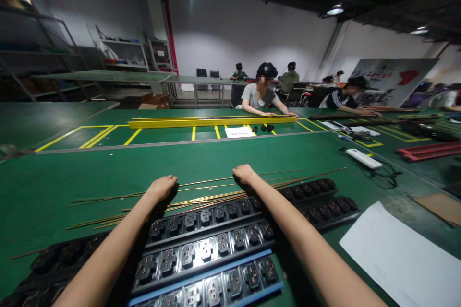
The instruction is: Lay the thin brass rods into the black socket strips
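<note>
Several long thin brass rods point(212, 196) lie loosely side by side on the green table, just beyond the rows of black socket strips point(206, 216). My left hand point(163, 187) is closed around thin brass rod at the far side of the bundle. To its right, my right hand point(245, 174) is also closed, on the same far rods, with fingers curled down. Between the two hands a stretch of rod point(205, 182) shows. My forearms cover parts of the socket strips, and the fingertips are hidden under the hands.
Across the table lies a long yellow channel point(162, 123), with a person point(264, 91) seated behind it. White paper point(403, 254) and a white power strip point(363, 158) with a black cable are on the right. A red rack point(430, 151) lies farther right.
</note>
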`<state>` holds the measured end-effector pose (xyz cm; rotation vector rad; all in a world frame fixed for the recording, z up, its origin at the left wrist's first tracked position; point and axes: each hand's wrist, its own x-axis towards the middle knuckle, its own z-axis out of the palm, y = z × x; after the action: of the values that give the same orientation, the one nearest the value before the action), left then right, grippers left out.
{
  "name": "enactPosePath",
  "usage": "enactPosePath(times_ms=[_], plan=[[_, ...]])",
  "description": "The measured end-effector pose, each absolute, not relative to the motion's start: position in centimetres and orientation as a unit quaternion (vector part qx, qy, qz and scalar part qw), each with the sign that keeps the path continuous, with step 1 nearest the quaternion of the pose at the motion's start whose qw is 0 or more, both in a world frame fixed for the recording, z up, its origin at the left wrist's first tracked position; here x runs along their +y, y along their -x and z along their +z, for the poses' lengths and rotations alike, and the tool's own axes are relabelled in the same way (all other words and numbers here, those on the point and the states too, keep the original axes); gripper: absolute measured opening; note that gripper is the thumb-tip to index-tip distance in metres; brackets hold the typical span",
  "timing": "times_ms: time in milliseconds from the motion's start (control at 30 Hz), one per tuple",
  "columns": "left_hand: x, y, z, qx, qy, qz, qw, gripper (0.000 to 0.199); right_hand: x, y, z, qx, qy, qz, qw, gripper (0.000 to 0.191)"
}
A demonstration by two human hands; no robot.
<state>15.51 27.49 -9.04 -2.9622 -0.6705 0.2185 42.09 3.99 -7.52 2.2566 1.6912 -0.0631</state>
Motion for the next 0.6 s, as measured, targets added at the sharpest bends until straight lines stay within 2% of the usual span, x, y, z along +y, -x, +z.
enactPosePath(times_ms=[300, 600], plan=[[28.7, -15.0, -8.8, -0.241, 0.968, 0.067, 0.021, 0.026, 3.2, -42.2, -6.5, 0.587, -0.805, -0.016, 0.088, 0.030], [29.4, -13.8, -8.6, -0.237, 0.965, 0.101, -0.053, 0.033, -2.4, -46.4, -4.1, 0.608, -0.776, -0.144, 0.087, 0.016]])
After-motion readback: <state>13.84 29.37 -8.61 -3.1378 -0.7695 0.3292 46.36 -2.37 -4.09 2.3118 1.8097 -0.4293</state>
